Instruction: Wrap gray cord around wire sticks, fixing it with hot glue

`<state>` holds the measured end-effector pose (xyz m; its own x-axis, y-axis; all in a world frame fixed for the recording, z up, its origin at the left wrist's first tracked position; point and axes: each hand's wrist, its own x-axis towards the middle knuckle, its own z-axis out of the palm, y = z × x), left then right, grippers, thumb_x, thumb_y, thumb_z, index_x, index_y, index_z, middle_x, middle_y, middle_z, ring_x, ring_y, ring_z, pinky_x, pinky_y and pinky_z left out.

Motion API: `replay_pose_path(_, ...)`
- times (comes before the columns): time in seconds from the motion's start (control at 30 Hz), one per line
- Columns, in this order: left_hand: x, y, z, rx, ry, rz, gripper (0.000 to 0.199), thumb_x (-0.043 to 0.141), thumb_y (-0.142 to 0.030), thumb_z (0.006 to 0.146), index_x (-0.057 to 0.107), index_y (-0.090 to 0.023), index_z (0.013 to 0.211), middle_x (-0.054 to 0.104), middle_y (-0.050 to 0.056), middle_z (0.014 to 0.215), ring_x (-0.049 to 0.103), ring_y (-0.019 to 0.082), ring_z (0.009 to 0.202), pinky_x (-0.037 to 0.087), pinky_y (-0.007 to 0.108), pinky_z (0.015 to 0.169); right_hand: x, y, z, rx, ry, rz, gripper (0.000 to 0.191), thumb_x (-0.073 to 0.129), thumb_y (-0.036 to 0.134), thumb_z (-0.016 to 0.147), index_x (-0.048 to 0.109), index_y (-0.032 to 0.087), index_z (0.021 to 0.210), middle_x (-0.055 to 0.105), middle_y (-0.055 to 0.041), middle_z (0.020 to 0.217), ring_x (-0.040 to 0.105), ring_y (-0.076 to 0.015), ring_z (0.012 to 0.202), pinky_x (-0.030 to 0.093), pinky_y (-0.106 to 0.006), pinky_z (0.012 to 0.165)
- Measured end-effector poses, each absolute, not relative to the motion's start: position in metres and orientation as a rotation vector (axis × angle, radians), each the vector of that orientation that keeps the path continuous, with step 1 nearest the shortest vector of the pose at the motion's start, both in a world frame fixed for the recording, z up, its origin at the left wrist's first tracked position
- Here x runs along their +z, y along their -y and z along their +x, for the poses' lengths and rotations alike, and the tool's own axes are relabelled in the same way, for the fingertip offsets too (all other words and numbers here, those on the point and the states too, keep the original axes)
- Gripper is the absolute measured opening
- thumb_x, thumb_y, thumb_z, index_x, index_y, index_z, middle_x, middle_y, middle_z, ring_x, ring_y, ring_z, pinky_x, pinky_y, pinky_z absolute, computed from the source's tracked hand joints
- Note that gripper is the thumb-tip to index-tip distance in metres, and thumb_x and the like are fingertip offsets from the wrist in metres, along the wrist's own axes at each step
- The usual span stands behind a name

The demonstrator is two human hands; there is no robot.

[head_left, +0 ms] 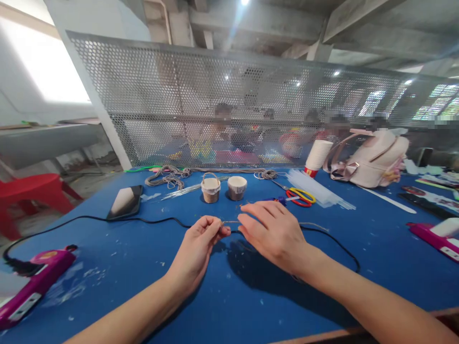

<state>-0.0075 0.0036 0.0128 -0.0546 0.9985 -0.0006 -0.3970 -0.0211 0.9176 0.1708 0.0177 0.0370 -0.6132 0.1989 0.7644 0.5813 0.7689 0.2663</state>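
My left hand (pixel 204 243) is closed in a pinch on a thin brown piece of twine (pixel 231 221) just above the blue table. My right hand (pixel 274 234) hovers beside it, fingers stretched and slightly apart, thumb hidden. The twine passes behind the right hand and its loose end shows farther right. Beyond the hands stand two small twine-wrapped cups: a cup with an arched handle (pixel 211 192) and a cup without a visible handle (pixel 237 191). A blue-handled tool, probably a glue gun (pixel 278 200), is partly hidden behind the right hand.
A black cable (pixel 143 219) crosses the blue table (pixel 118 286). Around the cups lie a phone (pixel 126 201), grey cord (pixel 168 177), scissors (pixel 301 196) and clear sticks (pixel 317 188). Stacked paper cups (pixel 318 155), a pink backpack (pixel 373 160) and a perforated metal screen (pixel 201 95) stand behind.
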Motion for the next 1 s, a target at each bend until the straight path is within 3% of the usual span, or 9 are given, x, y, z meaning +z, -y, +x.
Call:
replay_pose_path(0.17, 0.018, 0.0, -0.006, 1.41, -0.986, 0.924, 0.018, 0.07, -0.031, 0.068, 0.061, -0.016, 0.065, 0.064, 0.002, 0.064, 0.059, 0.016, 0.069, 0.046, 0.027, 0.073, 0.033, -0.027, 0.171, -0.299, 2.27, -0.65, 0.022, 0.043, 0.012, 0.09, 0.063, 0.014, 0.082, 0.064, -0.0076, 0.08, 0.058, -0.014, 0.073, 0.047, -0.024, 0.066)
replay_pose_path(0.33, 0.023, 0.003, -0.007, 1.362, -0.965, 0.896, 0.01, 0.068, -0.026, 0.068, 0.065, -0.017, 0.069, 0.065, 0.002, 0.067, 0.06, 0.015, 0.072, 0.046, 0.024, 0.074, 0.027, -0.024, 0.172, -0.039, 2.228, -0.773, 0.022, 0.042, 0.017, 0.092, 0.063, 0.016, 0.087, 0.061, -0.0074, 0.082, 0.058, -0.0139, 0.073, 0.047, -0.025, 0.067)
replay_pose_path(0.5, 0.022, 0.002, -0.006, 1.377, -1.009, 0.923, 0.013, 0.069, -0.014, 0.061, 0.067, -0.017, 0.073, 0.066, 0.002, 0.071, 0.062, 0.016, 0.072, 0.047, 0.026, 0.074, 0.024, -0.026, 0.171, 0.035, 2.155, -0.762, 0.02, 0.044, 0.017, 0.09, 0.064, 0.015, 0.085, 0.06, -0.0072, 0.079, 0.058, -0.0146, 0.072, 0.047, -0.026, 0.065)
replay_pose_path(1.0, 0.02, -0.001, -0.011, 1.346, -1.167, 1.152, 0.01, 0.07, -0.024, 0.067, 0.067, -0.015, 0.07, 0.068, 0.004, 0.067, 0.058, 0.014, 0.059, 0.045, 0.024, 0.062, 0.029, -0.022, 0.171, 0.298, 2.086, -0.848, 0.015, 0.051, 0.019, 0.087, 0.065, 0.017, 0.081, 0.062, -0.0046, 0.074, 0.057, -0.0144, 0.069, 0.045, -0.026, 0.064)
